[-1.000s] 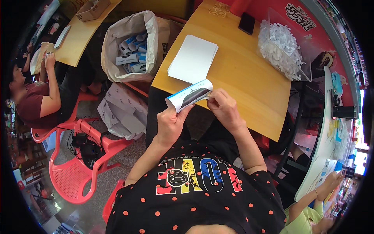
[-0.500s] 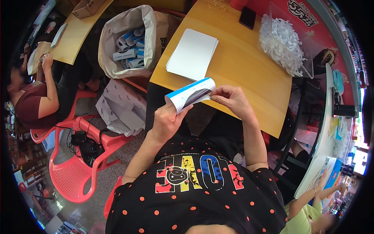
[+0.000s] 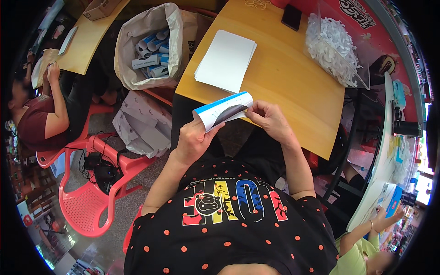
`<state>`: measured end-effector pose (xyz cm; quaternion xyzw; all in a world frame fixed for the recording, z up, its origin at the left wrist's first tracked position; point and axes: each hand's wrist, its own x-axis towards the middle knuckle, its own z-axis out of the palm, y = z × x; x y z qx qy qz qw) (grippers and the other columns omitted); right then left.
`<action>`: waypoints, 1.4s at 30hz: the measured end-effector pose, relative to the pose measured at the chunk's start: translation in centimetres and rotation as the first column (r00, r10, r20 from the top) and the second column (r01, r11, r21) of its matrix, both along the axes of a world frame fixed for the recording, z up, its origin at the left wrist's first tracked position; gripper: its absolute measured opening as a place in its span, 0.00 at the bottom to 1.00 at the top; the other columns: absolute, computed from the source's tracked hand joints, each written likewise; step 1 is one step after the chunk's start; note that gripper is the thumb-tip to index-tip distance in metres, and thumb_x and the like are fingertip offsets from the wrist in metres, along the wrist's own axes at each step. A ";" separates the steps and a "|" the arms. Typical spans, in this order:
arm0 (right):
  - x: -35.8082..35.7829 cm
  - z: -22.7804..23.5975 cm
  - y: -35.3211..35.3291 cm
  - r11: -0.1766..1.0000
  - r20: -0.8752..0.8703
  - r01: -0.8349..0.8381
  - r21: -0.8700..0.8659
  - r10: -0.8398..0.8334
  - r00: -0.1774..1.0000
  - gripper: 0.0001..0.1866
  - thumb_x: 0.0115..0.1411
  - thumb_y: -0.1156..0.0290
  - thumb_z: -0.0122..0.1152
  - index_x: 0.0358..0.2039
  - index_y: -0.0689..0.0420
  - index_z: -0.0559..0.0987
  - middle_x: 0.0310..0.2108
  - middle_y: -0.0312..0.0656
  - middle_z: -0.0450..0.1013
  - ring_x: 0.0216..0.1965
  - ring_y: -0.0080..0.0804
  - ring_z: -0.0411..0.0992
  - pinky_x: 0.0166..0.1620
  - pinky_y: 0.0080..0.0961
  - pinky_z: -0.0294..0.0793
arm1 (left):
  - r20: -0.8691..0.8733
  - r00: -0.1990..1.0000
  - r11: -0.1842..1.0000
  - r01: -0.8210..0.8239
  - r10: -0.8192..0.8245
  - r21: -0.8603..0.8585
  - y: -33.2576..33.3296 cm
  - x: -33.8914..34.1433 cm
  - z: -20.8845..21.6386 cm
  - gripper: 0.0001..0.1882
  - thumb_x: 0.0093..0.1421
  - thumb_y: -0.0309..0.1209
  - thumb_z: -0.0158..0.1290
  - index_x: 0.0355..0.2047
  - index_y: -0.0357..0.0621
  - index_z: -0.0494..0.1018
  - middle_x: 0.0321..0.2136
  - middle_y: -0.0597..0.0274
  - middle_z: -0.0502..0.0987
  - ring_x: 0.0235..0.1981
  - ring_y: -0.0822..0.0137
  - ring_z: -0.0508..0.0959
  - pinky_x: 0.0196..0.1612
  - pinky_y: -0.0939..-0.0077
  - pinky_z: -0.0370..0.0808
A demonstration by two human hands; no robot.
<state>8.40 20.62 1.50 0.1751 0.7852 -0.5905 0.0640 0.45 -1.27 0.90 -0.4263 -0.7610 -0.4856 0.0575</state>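
Blue-and-white paper (image 3: 222,109), one sheet, curls into an unclosed tube at the near edge of the table (image 3: 293,96), the left hand (image 3: 194,140) clasping one end, the right hand (image 3: 270,119) pinching its loose flap. At least six rolled tubes (image 3: 145,62) lie in one bag (image 3: 126,50); one stack of flat sheets (image 3: 225,61), uncountable, seems undone near the table's near-left corner.

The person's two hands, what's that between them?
In the head view, a rolled blue-and-white sheet spans from the left hand to the right hand.

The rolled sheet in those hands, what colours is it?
The rolled sheet is white, blue and dark grey outside, in the head view.
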 end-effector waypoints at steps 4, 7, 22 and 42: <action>0.7 0.0 -0.2 1.000 -0.058 0.015 0.019 -0.014 0.998 0.11 0.58 0.68 0.58 0.31 0.65 0.77 0.23 0.34 0.72 0.25 0.18 0.67 0.30 0.19 0.68 | -0.047 0.999 1.000 0.012 -0.013 -0.023 -0.2 0.1 -0.2 0.11 0.52 0.25 0.60 0.36 0.34 0.75 0.28 0.50 0.78 0.27 0.54 0.80 0.28 0.69 0.76; 1.6 1.9 -0.9 0.997 -0.059 0.043 -0.062 -0.047 0.997 0.09 0.58 0.70 0.58 0.30 0.64 0.77 0.22 0.32 0.72 0.25 0.16 0.66 0.30 0.17 0.67 | -0.049 0.998 0.997 -0.030 0.026 -0.073 -0.4 0.0 -0.7 0.11 0.53 0.24 0.60 0.36 0.34 0.76 0.30 0.49 0.79 0.30 0.54 0.80 0.31 0.69 0.76; 0.4 -1.5 -0.8 0.984 -0.143 0.181 0.005 -0.178 0.974 0.10 0.55 0.69 0.63 0.29 0.65 0.79 0.19 0.30 0.70 0.22 0.13 0.62 0.26 0.15 0.61 | -0.119 0.993 0.999 -0.011 0.006 -0.041 -0.1 0.1 -0.1 0.12 0.51 0.24 0.61 0.36 0.35 0.76 0.26 0.52 0.78 0.25 0.56 0.79 0.27 0.70 0.76; 1.5 8.1 -2.3 0.980 -0.473 0.036 0.198 0.064 0.879 0.12 0.47 0.74 0.70 0.33 0.60 0.78 0.33 0.39 0.73 0.30 0.28 0.71 0.32 0.24 0.72 | 0.271 0.959 0.992 -0.105 0.081 0.073 0.6 -0.2 -2.5 0.12 0.55 0.23 0.57 0.41 0.37 0.75 0.32 0.52 0.80 0.34 0.60 0.82 0.34 0.73 0.77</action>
